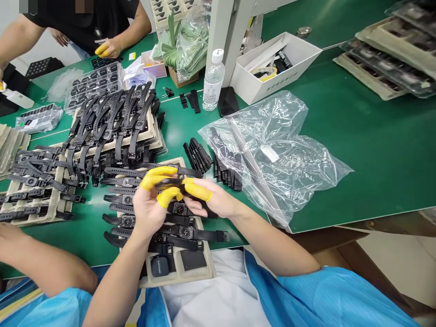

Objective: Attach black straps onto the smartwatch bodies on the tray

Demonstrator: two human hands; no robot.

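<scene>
My left hand (149,203), with yellow finger cots on its fingertips, pinches the dark body of a smartwatch (167,183). My right hand (214,196), also in yellow finger cots, grips the black strap end of the same watch, which slants down under its fingers. Part of the watch is hidden by my fingers. Beneath both hands lies a beige tray (207,268) with several black-strapped watches (185,232) laid crosswise, some showing their sensor backs. A square black watch body (160,266) sits in the tray's near compartment.
Loose black straps (197,154) lie beyond my hands, some under a clear plastic bag (272,154). Stacked watch trays (112,122) stand left. A water bottle (213,81), phone (228,101) and white box (272,68) stand behind. Co-workers' arms (44,254) are left and across.
</scene>
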